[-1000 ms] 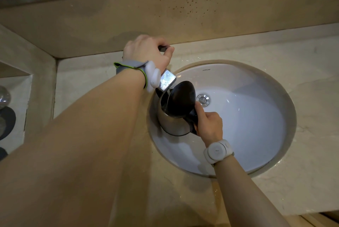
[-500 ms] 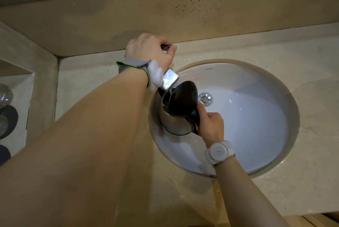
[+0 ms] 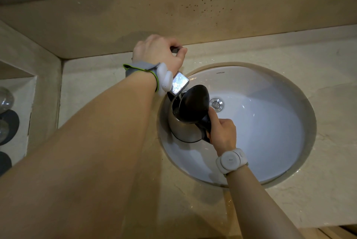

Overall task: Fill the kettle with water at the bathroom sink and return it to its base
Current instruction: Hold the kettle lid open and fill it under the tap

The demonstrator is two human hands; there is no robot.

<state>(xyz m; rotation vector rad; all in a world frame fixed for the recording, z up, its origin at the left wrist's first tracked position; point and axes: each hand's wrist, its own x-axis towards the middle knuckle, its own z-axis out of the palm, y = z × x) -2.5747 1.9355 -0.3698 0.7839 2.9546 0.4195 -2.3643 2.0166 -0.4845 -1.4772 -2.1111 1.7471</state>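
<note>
From my remote station I note the marble countertop (image 3: 289, 55), its white sink (image 3: 270, 132), and in the basin's left side the steel kettle (image 3: 183, 130) with lid (image 3: 194, 106) raised. The right hand (image 3: 224, 134) grips the kettle's handle, holding its mouth under the faucet spout (image 3: 179, 84), and the left hand (image 3: 156, 51) is curled over the tap lever (image 3: 174, 48); whether water runs I cannot tell. I judge filling at most under way, with shutting the tap, closing the lid and the return to the base, not in view, outstanding

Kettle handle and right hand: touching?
Touching. The head view shows the right hand curled round the kettle handle, thumb laid along its top, with no gap.
</note>
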